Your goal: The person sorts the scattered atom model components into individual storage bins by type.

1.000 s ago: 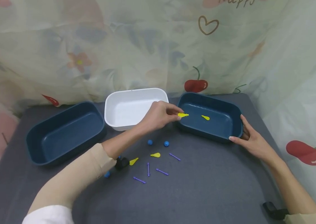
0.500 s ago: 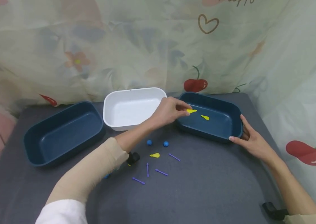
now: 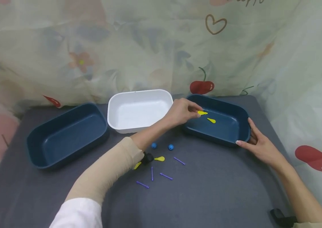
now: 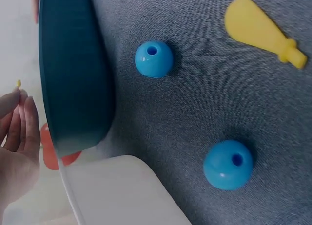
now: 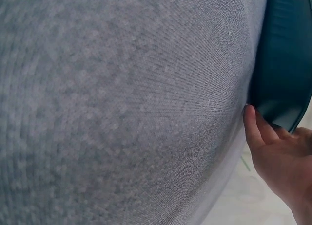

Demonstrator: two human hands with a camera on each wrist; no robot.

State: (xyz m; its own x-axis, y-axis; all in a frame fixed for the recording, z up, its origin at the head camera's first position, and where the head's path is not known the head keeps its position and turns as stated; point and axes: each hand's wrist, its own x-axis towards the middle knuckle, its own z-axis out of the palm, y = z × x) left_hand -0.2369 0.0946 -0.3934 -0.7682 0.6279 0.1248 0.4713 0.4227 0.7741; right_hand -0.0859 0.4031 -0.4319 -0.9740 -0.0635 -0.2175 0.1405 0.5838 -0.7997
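Note:
My left hand (image 3: pixel 181 111) is above the left part of the right-hand dark blue tray (image 3: pixel 225 129). Between thumb and fingers it pinches a small yellow teardrop-shaped plastic piece (image 3: pixel 202 112), narrow tip pointing right. Inside that tray lies another yellow piece (image 3: pixel 211 120) of the same shape. My right hand (image 3: pixel 258 144) holds the tray's right end, thumb at the front corner, fingers on the outer end wall. On the cloth lie two more yellow pieces, one (image 3: pixel 159 158) in full view and one (image 3: pixel 137 165) partly behind the left forearm. In the left wrist view only the tip of the pinched piece shows.
A white tray (image 3: pixel 138 110) stands in the middle, with a second dark blue tray (image 3: pixel 67 136) to its left. Two blue beads (image 3: pixel 170 147) and several purple sticks (image 3: pixel 166 176) lie on the grey cloth (image 3: pixel 206 196). A printed curtain (image 3: pixel 149 47) hangs behind.
My left hand has moved right and slightly up with the yellow piece, from the tray's left rim to over its inside. The right hand keeps its hold on the tray end.

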